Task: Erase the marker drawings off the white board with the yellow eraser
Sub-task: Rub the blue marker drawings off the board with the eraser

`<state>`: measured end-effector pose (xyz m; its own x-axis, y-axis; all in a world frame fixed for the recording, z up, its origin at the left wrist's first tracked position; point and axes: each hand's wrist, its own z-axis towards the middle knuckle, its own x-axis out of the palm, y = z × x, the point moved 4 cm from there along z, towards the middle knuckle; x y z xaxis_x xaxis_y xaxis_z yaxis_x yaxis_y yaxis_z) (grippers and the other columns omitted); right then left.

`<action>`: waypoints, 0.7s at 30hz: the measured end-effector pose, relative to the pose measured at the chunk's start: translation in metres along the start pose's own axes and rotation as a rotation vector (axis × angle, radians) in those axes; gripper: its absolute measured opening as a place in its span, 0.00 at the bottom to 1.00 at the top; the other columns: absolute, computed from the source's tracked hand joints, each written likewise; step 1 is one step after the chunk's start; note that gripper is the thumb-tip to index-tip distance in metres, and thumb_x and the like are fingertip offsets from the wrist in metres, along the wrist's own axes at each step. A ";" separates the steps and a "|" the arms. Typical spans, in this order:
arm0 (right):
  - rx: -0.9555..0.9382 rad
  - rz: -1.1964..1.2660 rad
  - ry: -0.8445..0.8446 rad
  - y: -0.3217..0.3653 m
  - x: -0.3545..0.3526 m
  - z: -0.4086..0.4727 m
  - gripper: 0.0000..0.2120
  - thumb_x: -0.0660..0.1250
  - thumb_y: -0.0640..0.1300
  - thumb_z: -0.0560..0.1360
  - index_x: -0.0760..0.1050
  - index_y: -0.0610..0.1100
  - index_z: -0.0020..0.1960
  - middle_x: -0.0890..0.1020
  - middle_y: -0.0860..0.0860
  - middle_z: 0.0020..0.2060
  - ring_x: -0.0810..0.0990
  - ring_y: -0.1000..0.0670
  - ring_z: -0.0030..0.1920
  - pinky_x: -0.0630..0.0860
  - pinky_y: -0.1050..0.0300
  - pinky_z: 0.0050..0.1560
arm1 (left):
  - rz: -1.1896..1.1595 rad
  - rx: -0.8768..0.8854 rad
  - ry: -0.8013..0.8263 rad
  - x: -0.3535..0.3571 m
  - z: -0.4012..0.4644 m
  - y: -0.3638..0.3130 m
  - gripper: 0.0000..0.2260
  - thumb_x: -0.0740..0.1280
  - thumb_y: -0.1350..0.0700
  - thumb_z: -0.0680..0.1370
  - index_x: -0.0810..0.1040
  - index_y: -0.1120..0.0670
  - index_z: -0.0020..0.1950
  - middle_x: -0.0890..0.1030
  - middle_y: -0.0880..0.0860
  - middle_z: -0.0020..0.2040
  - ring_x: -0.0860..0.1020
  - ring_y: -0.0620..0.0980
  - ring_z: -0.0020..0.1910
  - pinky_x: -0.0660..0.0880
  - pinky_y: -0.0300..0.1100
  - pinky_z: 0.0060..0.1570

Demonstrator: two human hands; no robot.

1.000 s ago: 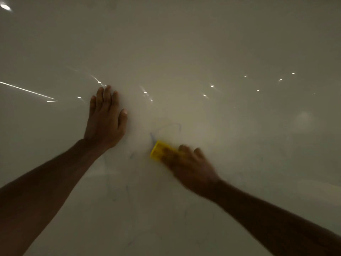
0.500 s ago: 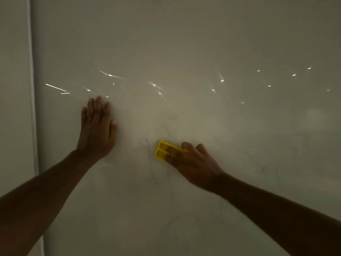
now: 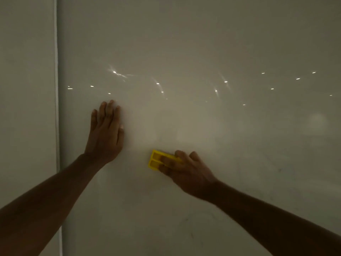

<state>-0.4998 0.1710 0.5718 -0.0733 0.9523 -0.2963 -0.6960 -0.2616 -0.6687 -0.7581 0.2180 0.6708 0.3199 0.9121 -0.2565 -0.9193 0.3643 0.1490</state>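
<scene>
The white board (image 3: 203, 43) fills most of the view in dim light. My right hand (image 3: 186, 172) presses the yellow eraser (image 3: 156, 160) flat against the board near the middle; fingers cover the eraser's right half. My left hand (image 3: 105, 133) rests flat on the board to the left of the eraser, fingers together and pointing up, holding nothing. Only very faint marker traces (image 3: 279, 169) show right of and below the eraser.
The board's left edge (image 3: 58, 108) runs vertically at the left, with plain wall (image 3: 25, 89) beyond it. Small bright light reflections (image 3: 157, 83) dot the board above my hands.
The view has swung left, bringing the board's left edge into sight. The dark lines around the eraser have faded away. My left hand stays planted.
</scene>
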 end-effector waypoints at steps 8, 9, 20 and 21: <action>0.880 -0.006 -0.338 -0.074 -0.035 0.038 0.26 0.64 0.48 0.79 0.67 0.52 0.77 0.67 0.51 0.78 0.72 0.37 0.60 0.72 0.43 0.52 | -0.054 0.045 -0.001 0.000 -0.022 0.007 0.26 0.54 0.57 0.83 0.61 0.65 0.80 0.60 0.67 0.82 0.56 0.68 0.81 0.52 0.65 0.80; 0.779 0.010 -0.346 -0.051 -0.027 0.041 0.28 0.65 0.47 0.80 0.64 0.55 0.78 0.66 0.53 0.78 0.73 0.38 0.59 0.72 0.43 0.51 | -0.063 0.046 0.005 0.000 -0.025 0.008 0.26 0.53 0.57 0.83 0.61 0.65 0.80 0.60 0.66 0.82 0.56 0.68 0.82 0.52 0.65 0.80; -0.042 0.035 -0.138 0.042 0.012 0.063 0.20 0.62 0.44 0.80 0.77 0.52 0.70 0.80 0.49 0.67 0.73 0.41 0.62 0.69 0.48 0.51 | -0.201 0.081 -0.009 0.000 -0.051 0.018 0.26 0.54 0.65 0.80 0.61 0.70 0.78 0.60 0.70 0.80 0.56 0.70 0.80 0.54 0.66 0.80; 0.125 0.039 -0.154 0.021 0.001 0.090 0.22 0.61 0.44 0.79 0.74 0.53 0.72 0.78 0.49 0.70 0.69 0.42 0.61 0.68 0.47 0.52 | -0.211 0.086 -0.018 -0.001 -0.052 0.019 0.26 0.55 0.67 0.79 0.61 0.71 0.78 0.60 0.70 0.79 0.57 0.71 0.80 0.55 0.67 0.79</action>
<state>-0.5783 0.1803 0.6190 -0.2034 0.9572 -0.2059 -0.7730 -0.2861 -0.5663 -0.7874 0.2144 0.6240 0.5080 0.8169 -0.2732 -0.8088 0.5615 0.1749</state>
